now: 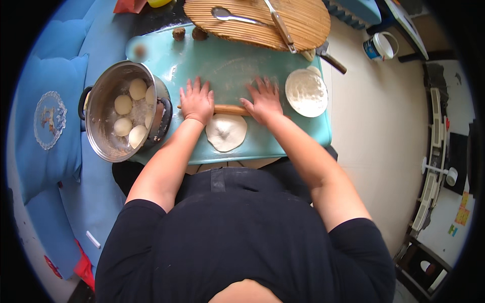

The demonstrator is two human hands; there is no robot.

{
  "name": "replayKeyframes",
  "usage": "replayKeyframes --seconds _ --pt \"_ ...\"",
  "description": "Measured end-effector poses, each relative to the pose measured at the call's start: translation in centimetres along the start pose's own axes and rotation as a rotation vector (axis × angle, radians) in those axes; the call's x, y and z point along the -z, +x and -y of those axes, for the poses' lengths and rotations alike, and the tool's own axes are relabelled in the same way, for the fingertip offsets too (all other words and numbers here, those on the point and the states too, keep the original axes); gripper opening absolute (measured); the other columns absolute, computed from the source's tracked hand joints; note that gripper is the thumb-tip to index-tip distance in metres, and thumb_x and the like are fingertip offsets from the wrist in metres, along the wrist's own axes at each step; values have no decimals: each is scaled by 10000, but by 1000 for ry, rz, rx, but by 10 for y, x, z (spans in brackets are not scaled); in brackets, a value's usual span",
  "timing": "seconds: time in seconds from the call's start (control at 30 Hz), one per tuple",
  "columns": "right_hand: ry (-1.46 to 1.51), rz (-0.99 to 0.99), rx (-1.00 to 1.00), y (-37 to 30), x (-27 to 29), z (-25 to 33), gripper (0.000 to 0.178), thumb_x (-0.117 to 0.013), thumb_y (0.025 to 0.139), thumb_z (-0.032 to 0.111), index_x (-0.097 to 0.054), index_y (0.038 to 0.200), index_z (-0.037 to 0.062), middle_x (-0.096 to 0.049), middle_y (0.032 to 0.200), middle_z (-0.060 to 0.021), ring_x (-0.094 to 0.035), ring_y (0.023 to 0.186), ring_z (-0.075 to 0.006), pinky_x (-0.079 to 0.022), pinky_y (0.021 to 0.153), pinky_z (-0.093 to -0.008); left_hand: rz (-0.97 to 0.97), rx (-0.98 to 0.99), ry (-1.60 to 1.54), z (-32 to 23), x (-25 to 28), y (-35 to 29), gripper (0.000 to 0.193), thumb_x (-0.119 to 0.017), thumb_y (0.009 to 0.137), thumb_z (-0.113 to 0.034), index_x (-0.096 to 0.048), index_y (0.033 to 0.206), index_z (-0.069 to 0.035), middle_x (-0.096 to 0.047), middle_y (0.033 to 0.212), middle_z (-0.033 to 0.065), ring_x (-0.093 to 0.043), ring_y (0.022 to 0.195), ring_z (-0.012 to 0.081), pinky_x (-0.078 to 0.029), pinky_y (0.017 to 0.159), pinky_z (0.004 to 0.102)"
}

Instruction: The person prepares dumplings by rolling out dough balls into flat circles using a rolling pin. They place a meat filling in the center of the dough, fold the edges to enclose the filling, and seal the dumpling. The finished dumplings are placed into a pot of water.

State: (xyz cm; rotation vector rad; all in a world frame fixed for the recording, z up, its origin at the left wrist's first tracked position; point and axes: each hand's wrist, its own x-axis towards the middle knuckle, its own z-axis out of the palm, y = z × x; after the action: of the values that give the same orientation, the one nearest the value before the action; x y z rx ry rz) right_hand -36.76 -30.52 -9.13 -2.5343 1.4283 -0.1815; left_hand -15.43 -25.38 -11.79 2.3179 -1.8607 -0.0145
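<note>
A wooden rolling pin (pixel 231 109) lies across the far edge of a flattened round of white dough (pixel 226 132) on the teal table mat. My left hand (pixel 197 102) rests flat over the pin's left end, its fingers spread and stretched away from me. Over the right end lies my right hand (pixel 264 101), also open with fingers apart. Both palms touch the pin without wrapping round it. The dough is thicker in the middle, between my forearms. Close to my right hand stands a white bowl of flour (pixel 306 93).
A steel pot (pixel 92 136) with several dough balls stands left. At the far side, a slatted wooden board (pixel 308 22) carries a spoon (pixel 235 16) and a wooden-handled utensil (pixel 281 29). Two brown balls (pixel 179 34) sit near it. A knife handle (pixel 333 63) juts past the table's right edge.
</note>
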Motion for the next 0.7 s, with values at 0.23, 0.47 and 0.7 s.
replayKeyframes --seconds 0.23,0.47,0.7 --pt "197 -47 225 -46 -6 -9 320 -655 792 314 -578 1023 105 -566 974 -98 -530 906 -304 -464 781 -376 -118 -128 -451 9 19 -68 338 -618 818 -250 -562 1116 -101 -492 1204 122 -433 1156 322 -349 979 418" --pt "371 76 -208 -41 7 -2 330 -547 882 346 -532 1104 103 -606 943 -152 -593 861 -338 -474 722 -442 579 251 -545 -8 59 -53 335 -674 753 -207 -574 1055 -101 -550 1092 104 -505 1058 307 -425 866 397" --pt "164 -108 203 -47 30 -4 276 -628 810 277 -547 1030 132 -571 848 -85 -574 817 -293 -482 699 -402 -360 -60 -379 -15 41 -75 411 -629 763 -134 -512 1155 -96 -440 1259 124 -410 1165 308 -314 997 424"
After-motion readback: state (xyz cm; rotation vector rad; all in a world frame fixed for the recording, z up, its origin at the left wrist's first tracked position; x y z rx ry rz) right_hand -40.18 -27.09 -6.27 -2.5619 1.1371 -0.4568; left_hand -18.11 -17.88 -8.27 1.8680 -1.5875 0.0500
